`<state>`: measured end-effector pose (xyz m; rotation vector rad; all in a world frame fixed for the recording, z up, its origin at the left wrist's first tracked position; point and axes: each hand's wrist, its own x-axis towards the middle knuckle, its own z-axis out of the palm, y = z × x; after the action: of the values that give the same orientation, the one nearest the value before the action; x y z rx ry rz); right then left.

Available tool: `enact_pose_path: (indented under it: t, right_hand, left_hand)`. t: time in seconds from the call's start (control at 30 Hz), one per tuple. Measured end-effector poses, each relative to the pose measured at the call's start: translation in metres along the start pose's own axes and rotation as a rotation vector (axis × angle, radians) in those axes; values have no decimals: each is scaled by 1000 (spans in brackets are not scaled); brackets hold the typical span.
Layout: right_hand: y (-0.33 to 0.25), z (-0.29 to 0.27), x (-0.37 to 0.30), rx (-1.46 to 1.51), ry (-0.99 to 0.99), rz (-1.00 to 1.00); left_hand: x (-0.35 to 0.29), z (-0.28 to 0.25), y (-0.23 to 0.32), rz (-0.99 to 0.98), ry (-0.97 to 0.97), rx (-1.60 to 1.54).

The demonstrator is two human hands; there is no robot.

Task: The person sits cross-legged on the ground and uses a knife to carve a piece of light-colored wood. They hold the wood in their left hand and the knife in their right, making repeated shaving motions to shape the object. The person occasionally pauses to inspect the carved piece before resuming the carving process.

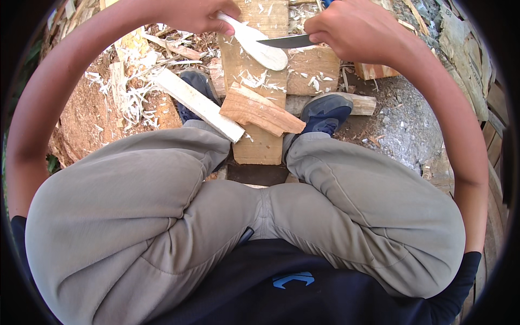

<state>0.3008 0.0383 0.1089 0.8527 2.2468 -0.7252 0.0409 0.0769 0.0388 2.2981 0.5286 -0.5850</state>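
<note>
Closed around the narrow end of a pale carved wooden spoon (264, 53) is my left hand (201, 16), at the top of the view. The spoon's wide end slants down to the right over a wooden plank (254, 150). My right hand (355, 31) grips a knife, its fingers hiding the handle. The knife's dark blade (292, 41) points left, with its tip at the spoon's wide part; whether it touches cannot be told. A reddish split piece of wood (262, 110) lies across the plank below the spoon. Beside it rests a long pale stick (197, 104).
Curled shavings (140, 100) cover the ground at left. A short log (313, 70) passes behind the plank, and a thinner one (360, 104) lies nearer. My shoes (326, 112) flank the plank. Grey gravelly ash (406, 119) spreads at right, near weathered boards (495, 111).
</note>
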Motion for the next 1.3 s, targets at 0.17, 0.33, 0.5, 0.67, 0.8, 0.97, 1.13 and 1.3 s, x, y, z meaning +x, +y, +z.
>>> enact_pose_path:
  t: [0.17,0.33,0.5,0.67,0.8,0.97,1.13,1.3]
  right_hand:
    - [-7,-7,-2,1,-14,62]
    - [-9,-4,0,-46,5,71]
    - [-9,-5,3,-67,-13,56]
    - [-13,-12,7,-46,-77,63]
    - [-11,-3,8,-20,-13,4]
    - [-16,-4,9,4,-52,30]
    - [-9,31,6,-39,194,-2]
    - [-9,38,4,-51,282,-18]
  left_hand:
    - [3,-6,-10,29,-88,-143]
    - [13,-10,-16,70,-151,-225]
    - [11,-13,-14,156,-146,-271]
    - [14,-5,-17,157,-121,-205]
    - [14,-2,-19,184,-94,-200]
    - [11,-8,-15,199,-109,-194]
    - [15,0,-22,196,-66,-184]
    - [14,-1,-22,116,-49,-167]
